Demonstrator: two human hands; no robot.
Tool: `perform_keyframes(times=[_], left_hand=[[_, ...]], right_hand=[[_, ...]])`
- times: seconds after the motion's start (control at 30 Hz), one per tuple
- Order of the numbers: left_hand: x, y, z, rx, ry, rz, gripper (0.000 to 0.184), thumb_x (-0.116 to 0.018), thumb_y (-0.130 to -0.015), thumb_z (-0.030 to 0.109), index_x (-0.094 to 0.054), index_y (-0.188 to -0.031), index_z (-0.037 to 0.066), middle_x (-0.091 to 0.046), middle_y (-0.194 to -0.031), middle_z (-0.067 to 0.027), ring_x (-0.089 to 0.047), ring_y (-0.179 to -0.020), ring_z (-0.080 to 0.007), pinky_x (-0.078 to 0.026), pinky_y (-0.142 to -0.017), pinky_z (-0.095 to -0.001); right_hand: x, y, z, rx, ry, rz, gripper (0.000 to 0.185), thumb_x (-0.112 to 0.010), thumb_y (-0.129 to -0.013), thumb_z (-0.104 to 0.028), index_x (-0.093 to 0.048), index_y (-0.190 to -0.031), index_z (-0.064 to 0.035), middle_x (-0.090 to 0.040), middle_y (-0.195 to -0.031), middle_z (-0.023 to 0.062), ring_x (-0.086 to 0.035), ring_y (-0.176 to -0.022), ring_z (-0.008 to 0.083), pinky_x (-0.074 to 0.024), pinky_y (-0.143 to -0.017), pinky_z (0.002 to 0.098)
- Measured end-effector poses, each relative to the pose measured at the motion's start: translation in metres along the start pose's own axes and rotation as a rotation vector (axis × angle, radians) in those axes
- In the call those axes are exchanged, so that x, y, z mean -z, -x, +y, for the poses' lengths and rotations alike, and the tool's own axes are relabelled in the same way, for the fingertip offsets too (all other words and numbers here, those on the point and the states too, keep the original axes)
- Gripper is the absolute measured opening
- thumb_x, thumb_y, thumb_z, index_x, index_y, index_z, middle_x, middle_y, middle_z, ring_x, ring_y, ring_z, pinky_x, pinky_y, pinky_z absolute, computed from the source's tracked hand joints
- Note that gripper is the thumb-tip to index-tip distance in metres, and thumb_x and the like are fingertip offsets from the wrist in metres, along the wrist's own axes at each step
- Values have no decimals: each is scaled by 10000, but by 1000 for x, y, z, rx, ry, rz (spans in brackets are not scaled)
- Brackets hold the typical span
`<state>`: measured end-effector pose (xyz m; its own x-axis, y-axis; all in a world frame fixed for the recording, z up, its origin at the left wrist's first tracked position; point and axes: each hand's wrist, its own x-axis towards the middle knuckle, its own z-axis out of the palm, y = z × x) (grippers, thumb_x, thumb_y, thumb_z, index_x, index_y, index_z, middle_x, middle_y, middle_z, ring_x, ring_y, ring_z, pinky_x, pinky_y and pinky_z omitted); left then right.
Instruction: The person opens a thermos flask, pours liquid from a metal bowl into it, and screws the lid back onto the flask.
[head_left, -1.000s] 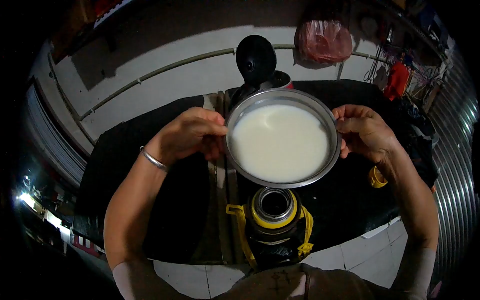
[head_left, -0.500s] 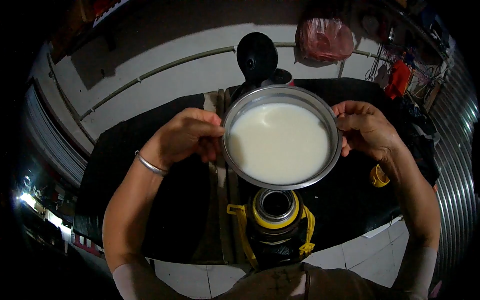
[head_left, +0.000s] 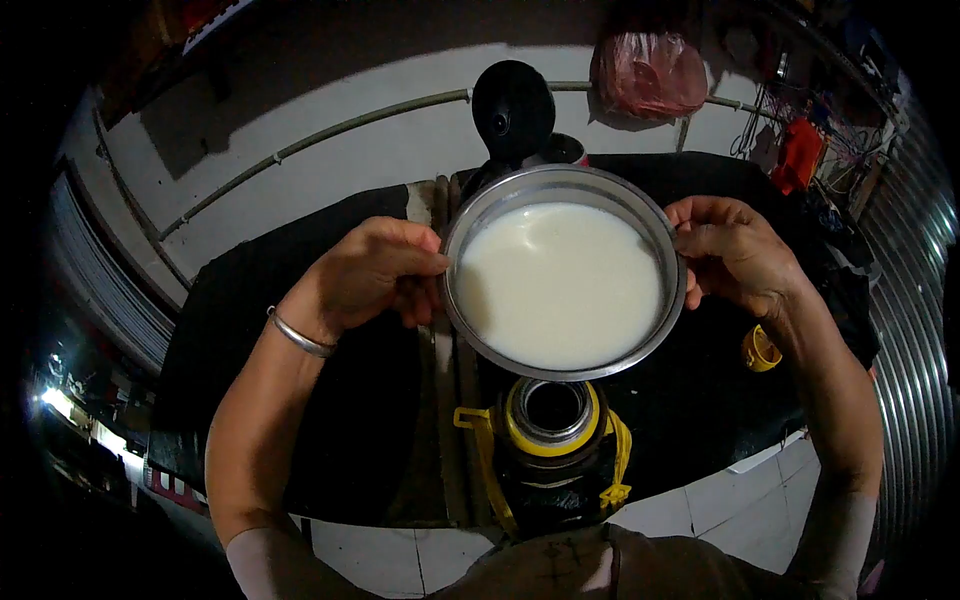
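Note:
A round steel bowl (head_left: pixel 462 335) of white, milky liquid (head_left: pixel 560 285) is held up between my two hands. My left hand (head_left: pixel 385 265) pinches the rim on its left side, and my right hand (head_left: pixel 735 255) grips the opposite side. Just below the bowl's near edge stands a dark flask (head_left: pixel 555 490) with a yellow collar, its metal-rimmed mouth uncovered and dark inside. A yellow strap (head_left: pixel 485 465) hangs from the flask's sides. The liquid lies inside the bowl, and none is seen pouring.
Behind the bowl rises a black round lid-like thing (head_left: pixel 513 110). A small yellow cap (head_left: pixel 760 348) lies on the black-covered table (head_left: pixel 350 430) near my right forearm. A pink plastic bag (head_left: pixel 652 75) hangs on the wall. Tangled wires and an orange-red item (head_left: pixel 797 155) are at the right.
Almost nothing differs. The bowl's far rim sits very slightly higher in view, while both hands keep their grip.

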<state>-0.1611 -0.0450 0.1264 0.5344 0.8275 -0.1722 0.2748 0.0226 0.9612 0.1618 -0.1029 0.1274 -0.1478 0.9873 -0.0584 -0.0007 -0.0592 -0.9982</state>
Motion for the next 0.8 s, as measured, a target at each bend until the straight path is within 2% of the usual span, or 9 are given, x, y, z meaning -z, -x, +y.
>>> perform_keyframes(times=[0.43, 0.63, 0.73, 0.8], left_hand=[[-1, 3, -1, -9, -11, 24, 146, -570, -846, 154, -575, -733, 62, -615, -625, -94, -605, -498, -141, -489, -428, -231], [-1, 4, -1, -28, -14, 14, 139, -566, -844, 151, -577, -737, 62, -614, -624, -89, -605, -499, -137, -487, -422, -225], [-2, 3, -1, -31, -18, 18, 141, -564, -847, 150, -578, -739, 62, -613, -622, -89, -605, -496, -138, -487, -419, -225], [-2, 3, -1, -33, -25, 23, 143, -564, -849, 152, -578, -739, 61, -612, -620, -90, -605, -494, -138, -487, -419, -227]], right_hand=[[-2, -1, -1, 9, 57, 25, 153, -549, -784, -20, -533, -931, 20, -598, -710, 87, -591, -507, 142, -538, -456, 279], [-5, 0, -2, 30, 34, 46, 207, -530, -783, 1, -519, -987, 37, -590, -681, 89, -591, -470, 133, -527, -418, 258], [-4, -1, -3, 27, 44, 42, 205, -535, -781, -2, -522, -981, 40, -591, -683, 92, -591, -471, 130, -528, -420, 256], [-1, -2, -2, 23, 58, 2, 180, -534, -801, -20, -514, -973, 31, -598, -730, 96, -598, -521, 146, -551, -466, 278]])
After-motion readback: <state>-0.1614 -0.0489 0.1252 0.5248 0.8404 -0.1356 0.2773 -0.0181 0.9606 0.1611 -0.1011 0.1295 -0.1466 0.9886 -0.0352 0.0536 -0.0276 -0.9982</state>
